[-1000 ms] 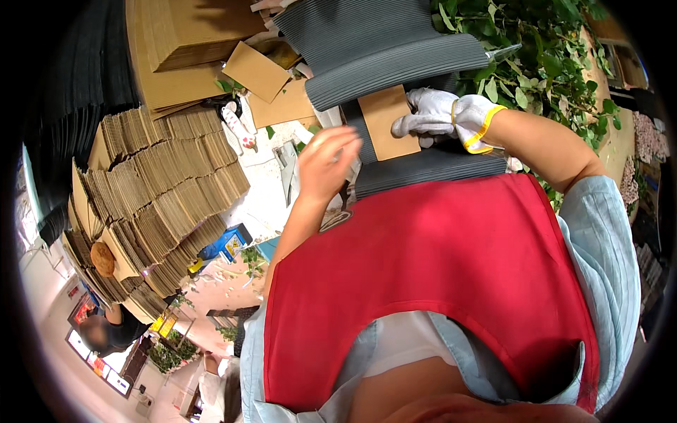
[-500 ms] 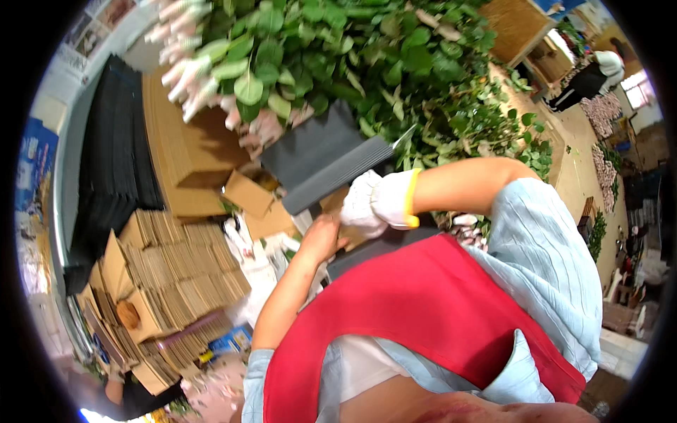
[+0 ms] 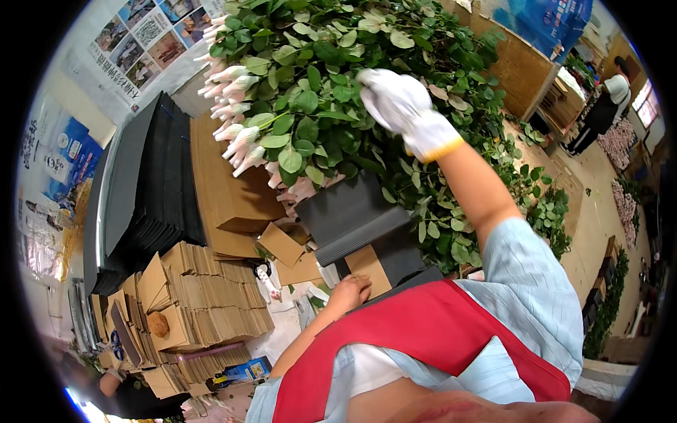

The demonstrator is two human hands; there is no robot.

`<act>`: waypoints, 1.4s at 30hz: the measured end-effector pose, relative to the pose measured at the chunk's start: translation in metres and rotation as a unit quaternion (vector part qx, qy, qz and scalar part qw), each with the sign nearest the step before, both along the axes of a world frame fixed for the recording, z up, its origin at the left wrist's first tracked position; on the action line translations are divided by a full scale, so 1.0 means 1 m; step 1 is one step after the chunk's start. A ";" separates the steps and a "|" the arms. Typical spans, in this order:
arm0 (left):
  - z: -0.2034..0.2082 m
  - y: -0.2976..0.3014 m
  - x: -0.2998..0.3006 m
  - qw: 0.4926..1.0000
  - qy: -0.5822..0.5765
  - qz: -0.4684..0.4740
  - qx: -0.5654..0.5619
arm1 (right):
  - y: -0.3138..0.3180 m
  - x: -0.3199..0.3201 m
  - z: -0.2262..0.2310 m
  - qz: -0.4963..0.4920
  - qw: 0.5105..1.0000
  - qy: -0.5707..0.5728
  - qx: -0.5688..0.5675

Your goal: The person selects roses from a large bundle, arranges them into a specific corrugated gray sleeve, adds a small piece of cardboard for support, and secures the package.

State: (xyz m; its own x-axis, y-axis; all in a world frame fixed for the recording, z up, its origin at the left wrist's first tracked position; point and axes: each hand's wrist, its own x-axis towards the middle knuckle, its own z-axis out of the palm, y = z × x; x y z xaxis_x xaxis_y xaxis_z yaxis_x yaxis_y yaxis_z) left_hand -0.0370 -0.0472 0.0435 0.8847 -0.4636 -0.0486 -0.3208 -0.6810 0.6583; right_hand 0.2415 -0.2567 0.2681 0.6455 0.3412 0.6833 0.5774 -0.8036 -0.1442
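In a white glove with a yellow cuff, my right hand (image 3: 400, 109) reaches over a big heap of leafy rose stems (image 3: 331, 53). Its fingers look loosely extended, and I see nothing in them. Pale buds in white net sleeves (image 3: 240, 144) stick out at the heap's left side. Nearer to me, my bare left hand (image 3: 350, 290) rests with bent fingers at the left edge of a brown cardboard strip (image 3: 369, 269). That strip lies on dark grey sheet material. Just beyond it is a dark grey corrugated sheet (image 3: 356, 215), folded back.
Stacked folded cardboard (image 3: 211, 299) stands at the left, with black sheets (image 3: 151, 197) behind it. A large brown board (image 3: 229, 190) leans beside the heap. Blue-handled scissors (image 3: 117, 344) are at the lower left. Another person (image 3: 599, 109) stands far right, near flower piles on the floor.
My right hand has left the corrugated sheet and moved up and away, over the leaves. The left hand stays low at the cardboard strip. The whole view has shifted.
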 end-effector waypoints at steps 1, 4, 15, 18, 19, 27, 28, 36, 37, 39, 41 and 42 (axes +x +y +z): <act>0.003 -0.005 0.005 1.000 0.020 -0.001 -0.004 | -0.011 0.025 -0.010 -0.071 0.995 0.034 -0.061; -0.005 0.003 0.003 1.000 -0.013 -0.002 -0.015 | -0.001 0.054 -0.021 -0.046 0.980 0.129 -0.145; -0.023 0.010 0.018 0.999 -0.046 -0.023 -0.006 | -0.062 0.006 -0.009 -0.158 0.971 -0.153 -0.094; -0.038 0.018 0.013 0.997 -0.068 -0.043 -0.006 | -0.056 -0.049 0.007 -0.098 0.976 -0.173 -0.090; -0.038 0.019 0.014 0.995 -0.079 -0.053 -0.025 | -0.054 -0.061 0.004 -0.084 0.981 -0.156 -0.085; -0.022 0.005 0.019 0.996 -0.062 -0.055 -0.028 | -0.031 -0.086 -0.057 -0.001 0.992 -0.037 -0.121; -0.023 0.006 0.016 0.998 -0.049 -0.038 -0.025 | -0.033 -0.088 -0.071 0.000 0.992 -0.021 -0.125; -0.007 0.004 0.011 0.999 -0.016 -0.030 -0.007 | -0.061 -0.105 -0.099 -0.021 0.902 0.358 -0.239; -0.008 0.005 0.008 1.000 -0.007 -0.024 -0.005 | -0.060 -0.101 -0.094 -0.039 0.937 0.295 -0.182; -0.011 0.007 0.007 1.000 -0.022 -0.019 -0.009 | -0.058 -0.105 -0.076 0.011 0.997 0.009 0.075; -0.010 0.004 0.011 0.999 -0.025 -0.031 -0.008 | -0.055 -0.080 -0.089 0.006 0.999 0.027 -0.024; -0.010 0.003 0.013 0.999 -0.031 -0.039 -0.007 | -0.050 -0.067 -0.102 -0.011 0.993 0.085 -0.076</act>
